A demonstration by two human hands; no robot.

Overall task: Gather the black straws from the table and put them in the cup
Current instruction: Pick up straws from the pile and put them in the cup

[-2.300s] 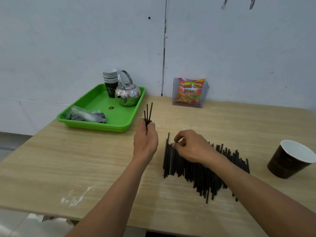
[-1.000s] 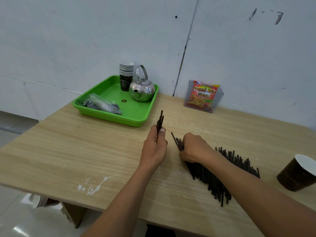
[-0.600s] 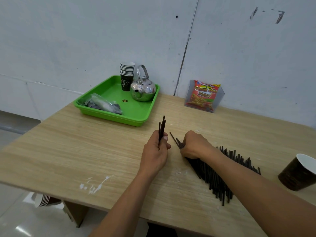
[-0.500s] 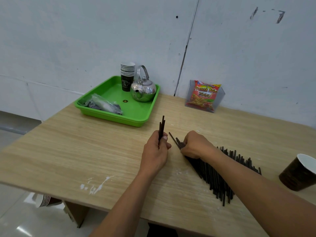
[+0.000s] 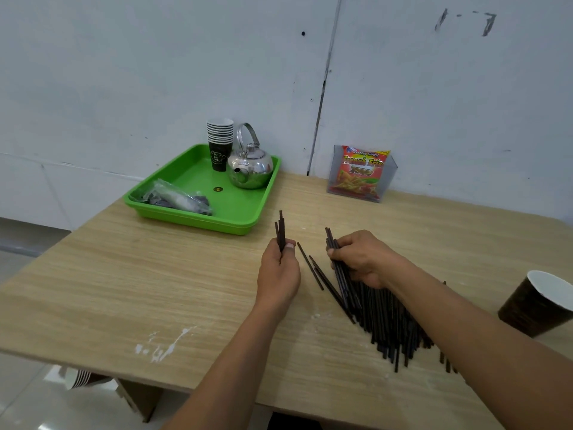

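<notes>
Bench [image 5: 155, 274]: light wood grain, white smears near the front edge towards the left corner.

Left hand [image 5: 279, 274]: closed in a fist round a small bundle [image 5: 281, 231] of black straws, held upright above the middle of the bench; the straw ends stand clear above the thumb and fingers.

Right hand [image 5: 362, 259]: palm down on the far end of the straw pile [image 5: 381, 318], fingers curled round several straws there, whose tips stick out beyond the knuckles. Grip closed on them; whether they are lifted clear of the bench cannot be told.

Straw pile: many black straws lying side by side on the bench, right of middle, running from the right hand back towards the front edge. The forearm covers part of it.

Loose straws [image 5: 313, 268]: two or three lying flat between the hands, just beside the left side of the pile, apart from the left hand.

Cup [image 5: 536, 302]: dark paper, white inside, upright by the right edge of the bench, well apart from the pile. Partly cut off by the frame; contents cannot be seen.

Tray [image 5: 198, 220]: green, at the back left corner. Holds a stack of cups [image 5: 220, 144], a steel kettle [image 5: 249, 169] touching or just beside the stack, and a clear plastic bag [image 5: 176, 198] near the tray's front left.

Snack packet [image 5: 361, 172]: red and orange, upright in a clear holder at the back edge against the wall.
</notes>
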